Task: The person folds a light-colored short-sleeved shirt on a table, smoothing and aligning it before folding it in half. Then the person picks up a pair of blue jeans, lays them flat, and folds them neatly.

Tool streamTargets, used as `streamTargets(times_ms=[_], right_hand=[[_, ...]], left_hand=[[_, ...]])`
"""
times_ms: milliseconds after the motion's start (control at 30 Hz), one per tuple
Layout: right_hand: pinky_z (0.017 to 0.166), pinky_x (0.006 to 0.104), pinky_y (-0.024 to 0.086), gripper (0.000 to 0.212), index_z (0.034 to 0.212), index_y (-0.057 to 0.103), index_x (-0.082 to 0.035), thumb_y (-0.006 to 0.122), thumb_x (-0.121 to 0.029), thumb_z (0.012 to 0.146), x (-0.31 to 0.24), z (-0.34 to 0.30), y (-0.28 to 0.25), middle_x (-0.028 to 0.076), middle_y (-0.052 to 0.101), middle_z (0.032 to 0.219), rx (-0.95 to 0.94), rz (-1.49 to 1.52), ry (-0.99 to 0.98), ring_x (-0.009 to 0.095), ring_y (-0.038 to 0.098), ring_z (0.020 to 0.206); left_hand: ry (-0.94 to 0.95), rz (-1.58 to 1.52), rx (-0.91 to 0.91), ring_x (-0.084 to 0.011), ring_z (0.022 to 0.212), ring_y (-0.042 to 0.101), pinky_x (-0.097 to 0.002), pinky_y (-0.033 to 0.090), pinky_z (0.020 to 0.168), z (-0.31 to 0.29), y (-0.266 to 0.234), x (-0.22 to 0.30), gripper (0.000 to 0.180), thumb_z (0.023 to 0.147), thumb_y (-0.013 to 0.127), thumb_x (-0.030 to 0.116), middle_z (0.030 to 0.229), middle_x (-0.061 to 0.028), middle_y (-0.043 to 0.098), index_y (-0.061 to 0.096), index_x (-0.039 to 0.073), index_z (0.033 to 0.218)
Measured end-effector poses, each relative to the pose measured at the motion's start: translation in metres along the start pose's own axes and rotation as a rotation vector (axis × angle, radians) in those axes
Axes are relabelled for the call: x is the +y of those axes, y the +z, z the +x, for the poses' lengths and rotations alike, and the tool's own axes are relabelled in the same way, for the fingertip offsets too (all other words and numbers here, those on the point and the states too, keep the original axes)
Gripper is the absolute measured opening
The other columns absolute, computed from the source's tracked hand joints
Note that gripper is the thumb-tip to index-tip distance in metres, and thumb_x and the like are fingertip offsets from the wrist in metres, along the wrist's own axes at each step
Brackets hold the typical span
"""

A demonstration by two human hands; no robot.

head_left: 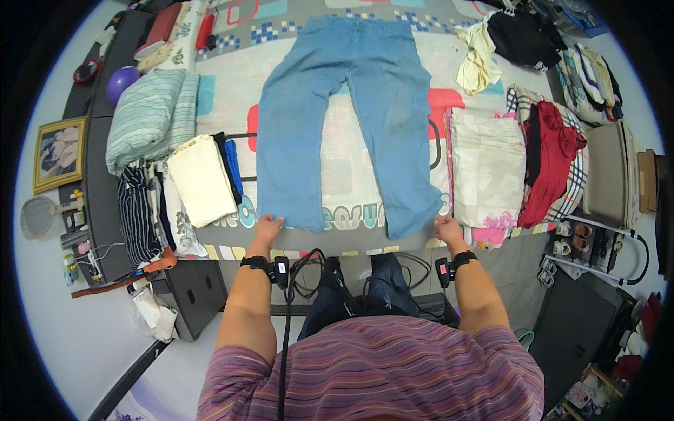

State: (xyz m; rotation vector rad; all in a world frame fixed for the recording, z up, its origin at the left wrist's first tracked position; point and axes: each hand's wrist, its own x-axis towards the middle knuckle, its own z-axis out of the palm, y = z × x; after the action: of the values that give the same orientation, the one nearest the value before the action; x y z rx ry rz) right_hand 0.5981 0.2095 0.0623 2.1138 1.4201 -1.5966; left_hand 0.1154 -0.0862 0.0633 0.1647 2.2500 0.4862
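Observation:
Blue trousers (295,133) lie spread out on the patterned bedsheet (344,147), waistband at the far side and both legs pointing toward me. My left hand (268,229) grips the outer corner of the left leg's hem, its thumb on top of the cloth. At the outer hem corner of the right leg, my right hand (447,229) is closed on the cloth, with its fingertips partly hidden. That right leg is wrinkled and its hem slants, while the left leg lies flatter. Each wrist wears a black strap with a small device.
Left of the trousers lie a folded cream cloth (202,181), striped clothes (138,214) and a striped pillow (149,116). To the right are a folded pale floral cloth (487,161), a red garment (552,165) and, farther off, a black garment (521,38). A black cable (288,330) hangs before me.

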Motion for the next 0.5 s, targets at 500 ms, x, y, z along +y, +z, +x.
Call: streamTargets(times_ms=[500], right_hand=[[0.103,0.0441,0.039,0.052,0.115,0.063,-0.003,0.073,-0.016,0.065,0.011,0.071,0.038,0.022,0.050,0.131,0.528,-0.526,-0.420,0.041,0.048,0.118]], left_hand=[[-0.233,0.264,0.454,-0.0381,0.118,0.050,-0.0447,0.042,0.100,-0.002,0.069,0.028,0.075,0.074,0.076,0.035,0.128,-0.0235,0.049,0.043,-0.003,0.129]])
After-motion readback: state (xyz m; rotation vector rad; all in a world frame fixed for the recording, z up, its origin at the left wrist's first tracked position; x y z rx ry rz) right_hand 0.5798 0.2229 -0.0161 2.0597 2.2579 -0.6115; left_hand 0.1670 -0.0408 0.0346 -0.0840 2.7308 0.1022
